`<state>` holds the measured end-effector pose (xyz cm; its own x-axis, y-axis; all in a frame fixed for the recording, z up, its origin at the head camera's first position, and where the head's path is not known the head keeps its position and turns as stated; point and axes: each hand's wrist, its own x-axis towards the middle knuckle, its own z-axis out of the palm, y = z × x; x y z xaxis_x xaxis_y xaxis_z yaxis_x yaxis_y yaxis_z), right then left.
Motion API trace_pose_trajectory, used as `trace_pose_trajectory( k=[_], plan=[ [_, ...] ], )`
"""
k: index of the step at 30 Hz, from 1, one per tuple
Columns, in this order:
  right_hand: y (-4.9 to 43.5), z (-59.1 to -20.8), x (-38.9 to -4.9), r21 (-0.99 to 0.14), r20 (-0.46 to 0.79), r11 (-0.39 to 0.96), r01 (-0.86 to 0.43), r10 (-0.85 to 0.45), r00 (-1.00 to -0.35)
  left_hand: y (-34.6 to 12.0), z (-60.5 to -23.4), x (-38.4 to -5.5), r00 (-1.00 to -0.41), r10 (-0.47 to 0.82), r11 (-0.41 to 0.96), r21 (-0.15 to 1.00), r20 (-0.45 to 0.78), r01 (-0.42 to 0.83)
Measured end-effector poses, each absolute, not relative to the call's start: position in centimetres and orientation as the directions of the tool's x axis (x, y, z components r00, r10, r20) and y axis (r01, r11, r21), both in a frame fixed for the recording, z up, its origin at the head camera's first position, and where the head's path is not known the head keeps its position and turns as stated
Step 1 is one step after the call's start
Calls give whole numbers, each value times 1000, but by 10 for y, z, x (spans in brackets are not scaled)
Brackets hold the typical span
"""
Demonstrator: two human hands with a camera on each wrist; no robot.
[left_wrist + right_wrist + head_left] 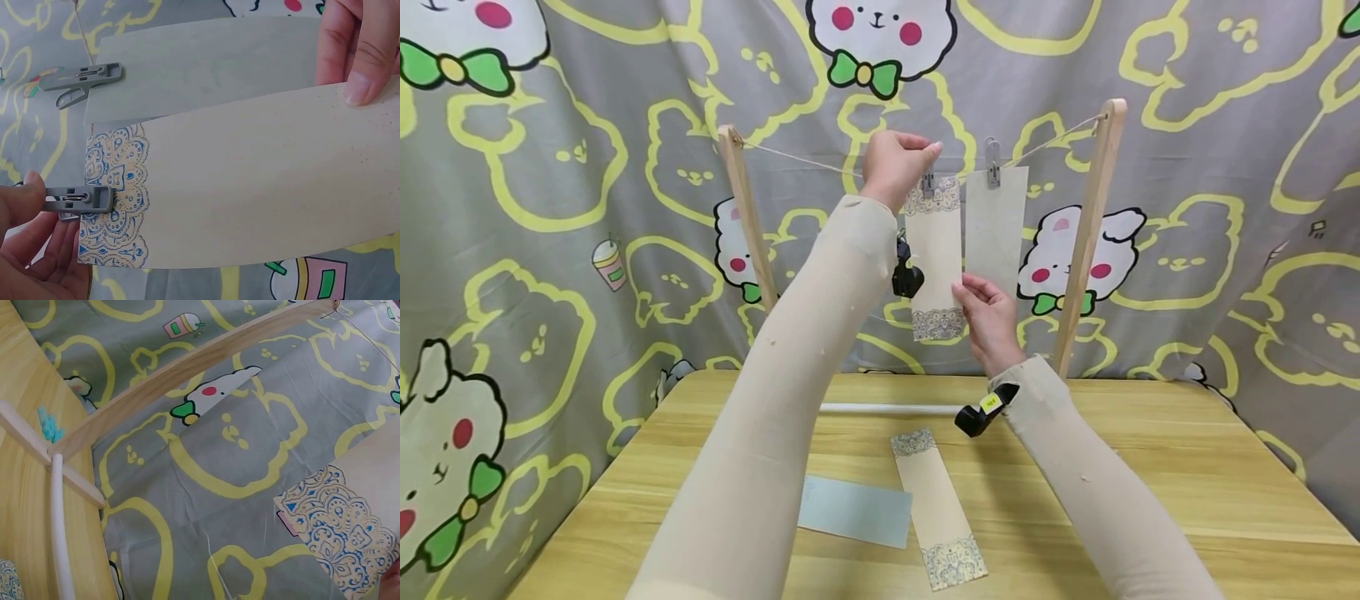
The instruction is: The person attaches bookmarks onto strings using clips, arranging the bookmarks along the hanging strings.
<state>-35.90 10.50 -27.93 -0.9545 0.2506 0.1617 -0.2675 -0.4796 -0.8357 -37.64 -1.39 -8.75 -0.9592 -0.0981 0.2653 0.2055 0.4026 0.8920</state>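
In the head view my left hand pinches a grey clothespin at the top of a cream card with blue lace-like bands at both ends. The left wrist view shows thumb and fingers on the clothespin's handles, its jaws over the patterned edge. My right hand pinches the card's right edge lower down, thumb in front. Beside it, a plain pale grey-green card hangs from the string by another grey clothespin.
Two wooden posts hold the string above the table, joined low down by a white rod. A second patterned card and a light blue card lie on the table. Teal clothespins sit by one post's foot.
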Motion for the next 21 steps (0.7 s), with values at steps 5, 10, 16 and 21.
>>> trace_pose_trajectory(
  k=[5, 10, 16, 21],
  plan=[
    [107, -279, -359, -842, 147, -475, -254, 251, -957, -15, -87, -374, -969, -83, 382, 905, 234, 186],
    [109, -280, -358, -846, 141, -476, -239, 233, -962, -19, -88, -371, -971, -39, 340, 917, 237, 210],
    [112, -281, -356, -852, 134, -474, -223, 215, -967, -26, -86, -366, -963, 5, 348, 902, 271, 256],
    [115, -284, -355, -861, 138, -460, -218, 201, -970, -32, -87, -362, -964, 22, 333, 907, 265, 257]
  ],
)
